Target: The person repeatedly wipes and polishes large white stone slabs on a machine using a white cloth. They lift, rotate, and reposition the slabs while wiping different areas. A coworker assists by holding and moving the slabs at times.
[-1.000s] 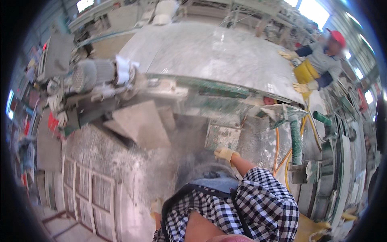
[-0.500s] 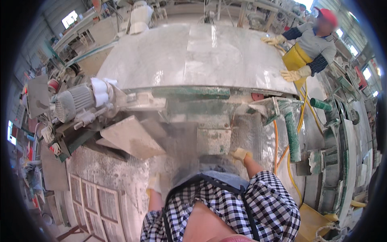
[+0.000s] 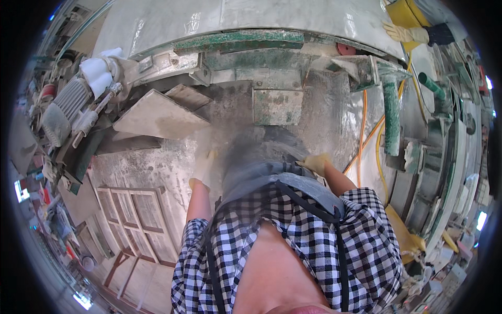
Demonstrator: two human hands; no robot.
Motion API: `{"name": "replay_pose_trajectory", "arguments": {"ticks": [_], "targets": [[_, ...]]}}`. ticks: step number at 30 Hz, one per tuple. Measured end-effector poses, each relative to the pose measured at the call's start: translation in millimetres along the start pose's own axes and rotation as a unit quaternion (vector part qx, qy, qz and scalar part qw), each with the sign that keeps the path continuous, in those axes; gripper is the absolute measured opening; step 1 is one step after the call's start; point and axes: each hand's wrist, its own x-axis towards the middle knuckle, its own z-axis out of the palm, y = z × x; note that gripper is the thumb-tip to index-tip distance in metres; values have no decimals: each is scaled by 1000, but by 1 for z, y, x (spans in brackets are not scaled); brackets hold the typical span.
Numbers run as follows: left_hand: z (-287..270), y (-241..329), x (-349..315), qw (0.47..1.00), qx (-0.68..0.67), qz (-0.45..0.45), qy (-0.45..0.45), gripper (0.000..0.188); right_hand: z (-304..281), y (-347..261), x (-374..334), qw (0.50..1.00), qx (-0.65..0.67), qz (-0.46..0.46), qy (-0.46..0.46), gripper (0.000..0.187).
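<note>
At the head view's centre, the grey apron [image 3: 261, 170] hangs between the gloved right hand [image 3: 316, 163], fingers just beside its edge, and the blurred, gloved left hand [image 3: 204, 163], near a tilted slab [image 3: 159, 118]. Finger spread cannot be told.

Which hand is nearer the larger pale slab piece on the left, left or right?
Left. The left hand is just below the right corner of the slab piece in the picture; the right hand is much farther right, across the apron.
</note>
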Motion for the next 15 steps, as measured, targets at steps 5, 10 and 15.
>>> {"name": "replay_pose_trajectory", "arguments": {"ticks": [5, 10, 15], "targets": [[-52, 18, 38, 997, 41, 55, -28, 40, 36, -26, -95, 994, 77, 11, 79, 56], [-92, 133, 100, 972, -114, 197, -66, 34, -5, -68, -153, 928, 344, 75, -122, 46], [-104, 282, 168, 919, -66, 387, -31, 32, -109, -53, -183, 925, 343, 45, 157, 43]]}}
